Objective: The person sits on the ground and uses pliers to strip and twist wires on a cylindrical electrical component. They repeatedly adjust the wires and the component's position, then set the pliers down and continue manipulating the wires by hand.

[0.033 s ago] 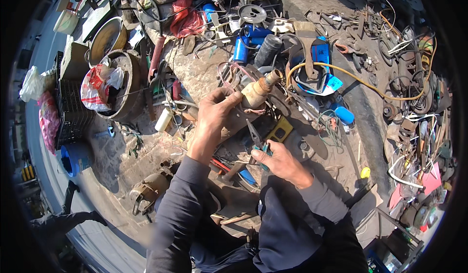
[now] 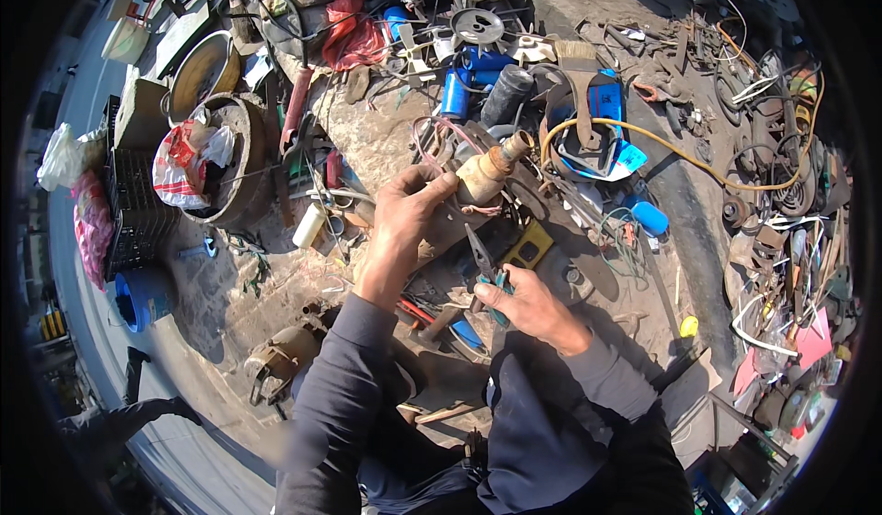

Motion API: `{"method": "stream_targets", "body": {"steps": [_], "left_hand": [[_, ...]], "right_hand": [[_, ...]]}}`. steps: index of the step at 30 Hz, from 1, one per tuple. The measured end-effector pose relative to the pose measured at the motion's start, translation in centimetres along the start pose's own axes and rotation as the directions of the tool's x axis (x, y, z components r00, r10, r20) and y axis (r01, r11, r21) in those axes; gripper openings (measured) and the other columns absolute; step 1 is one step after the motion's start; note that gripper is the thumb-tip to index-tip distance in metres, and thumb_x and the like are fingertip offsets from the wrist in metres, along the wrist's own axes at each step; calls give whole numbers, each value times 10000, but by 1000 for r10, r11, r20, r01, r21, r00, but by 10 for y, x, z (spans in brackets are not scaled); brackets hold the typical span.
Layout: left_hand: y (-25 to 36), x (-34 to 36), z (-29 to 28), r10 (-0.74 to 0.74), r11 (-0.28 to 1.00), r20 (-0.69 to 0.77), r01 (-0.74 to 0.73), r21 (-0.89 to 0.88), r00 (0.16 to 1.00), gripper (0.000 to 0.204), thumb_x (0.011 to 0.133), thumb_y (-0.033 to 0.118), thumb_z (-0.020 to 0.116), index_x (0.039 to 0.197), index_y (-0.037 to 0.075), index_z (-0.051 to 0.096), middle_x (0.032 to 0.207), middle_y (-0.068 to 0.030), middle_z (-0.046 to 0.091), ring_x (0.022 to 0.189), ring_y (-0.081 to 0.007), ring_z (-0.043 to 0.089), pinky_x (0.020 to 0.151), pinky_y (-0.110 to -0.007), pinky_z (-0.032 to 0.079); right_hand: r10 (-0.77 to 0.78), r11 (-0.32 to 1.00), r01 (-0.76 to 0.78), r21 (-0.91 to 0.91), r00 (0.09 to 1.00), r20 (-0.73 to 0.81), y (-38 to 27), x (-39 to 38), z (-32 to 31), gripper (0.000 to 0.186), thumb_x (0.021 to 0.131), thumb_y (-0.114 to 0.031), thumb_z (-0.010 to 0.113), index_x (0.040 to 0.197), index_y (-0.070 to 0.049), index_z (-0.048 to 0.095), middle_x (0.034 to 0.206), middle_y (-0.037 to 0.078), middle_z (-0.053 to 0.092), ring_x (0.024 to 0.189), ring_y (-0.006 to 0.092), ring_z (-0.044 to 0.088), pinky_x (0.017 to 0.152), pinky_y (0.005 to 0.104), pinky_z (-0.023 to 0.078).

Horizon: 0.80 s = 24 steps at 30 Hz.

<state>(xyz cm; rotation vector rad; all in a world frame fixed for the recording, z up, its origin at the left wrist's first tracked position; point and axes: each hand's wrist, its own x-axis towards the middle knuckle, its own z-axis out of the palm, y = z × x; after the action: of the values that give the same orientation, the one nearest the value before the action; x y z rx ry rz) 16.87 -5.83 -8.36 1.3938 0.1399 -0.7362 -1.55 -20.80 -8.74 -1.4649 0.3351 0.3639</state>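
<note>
Ground (image 2: pixel 197 304) is dusty, sunlit and outdoors, with a paved road (image 2: pixel 207 464) beyond its left edge. We see a blue bucket (image 2: pixel 138 299) and black crate (image 2: pixel 142 230) near that edge, scrap piled along the right one, and a yellow hose (image 2: pixel 707 170) curving toward it. Cream part (image 2: pixel 480 180) is around mid-ground, well in from the edges, tilted, its narrow rusty end up and to the right. Left hand (image 2: pixel 409 207): thumb and fingers pinched together at its left side (we can't tell what's between them). Right hand (image 2: pixel 533 304): fingers wrapped round teal-handled pliers (image 2: pixel 480 256), nose narrow, pointing at the part, just short of it. Versus the earlier frame: hands, pliers and part match; we spot no clear shift.
</note>
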Motion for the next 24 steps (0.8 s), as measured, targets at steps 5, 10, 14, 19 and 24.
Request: {"method": "stream_targets", "body": {"steps": [5, 10, 14, 19, 24], "left_hand": [[0, -1, 0, -12, 1000, 10, 12, 7, 1000, 190, 982, 201, 807, 1069, 38, 765, 924, 21, 725, 816, -66, 636, 741, -234, 485], [-1, 0, 0, -12, 1000, -6, 12, 2, 1000, 211, 978, 200, 813, 1096, 33, 763, 937, 14, 730, 820, -73, 646, 740, -233, 497], [0, -1, 1, 9, 1000, -7, -9, -8, 1000, 209, 979, 186, 807, 1098, 20, 761, 936, 3, 737, 803, -76, 652, 718, -239, 508], [-1, -1, 3, 37, 998, -17, -37, -40, 999, 182, 986, 171, 788, 1060, 7, 763, 910, -9, 744, 755, -72, 655, 662, -242, 515], [0, -1, 1, 5, 1000, 4, -5, -16, 1000, 205, 983, 183, 804, 1105, 24, 761, 946, 5, 738, 812, -72, 654, 729, -238, 513]], "right_hand": [[60, 998, -60, -19, 998, 24, 6, 5, -2, 428, 1042, -414, 716, 985, 5, 649, 817, 31, 672, 805, 120, 623, 751, 335, 521], [170, 982, -178, 63, 978, 117, 7, 12, -9, 436, 1027, -426, 733, 1010, -4, 626, 786, 8, 619, 775, 103, 567, 691, 316, 500], [115, 993, -116, 7, 991, 70, 3, 18, -11, 367, 1036, -380, 731, 998, -32, 621, 810, -4, 614, 756, 83, 555, 689, 288, 487], [35, 997, -32, -71, 998, 43, -3, 22, -18, 347, 1038, -367, 735, 1025, -34, 635, 839, -10, 634, 776, 75, 545, 702, 289, 482], [9, 977, -3, -214, 1000, 28, -5, 22, -24, 400, 1026, -383, 718, 1025, 7, 630, 818, 87, 696, 782, 166, 611, 746, 381, 517]]}}
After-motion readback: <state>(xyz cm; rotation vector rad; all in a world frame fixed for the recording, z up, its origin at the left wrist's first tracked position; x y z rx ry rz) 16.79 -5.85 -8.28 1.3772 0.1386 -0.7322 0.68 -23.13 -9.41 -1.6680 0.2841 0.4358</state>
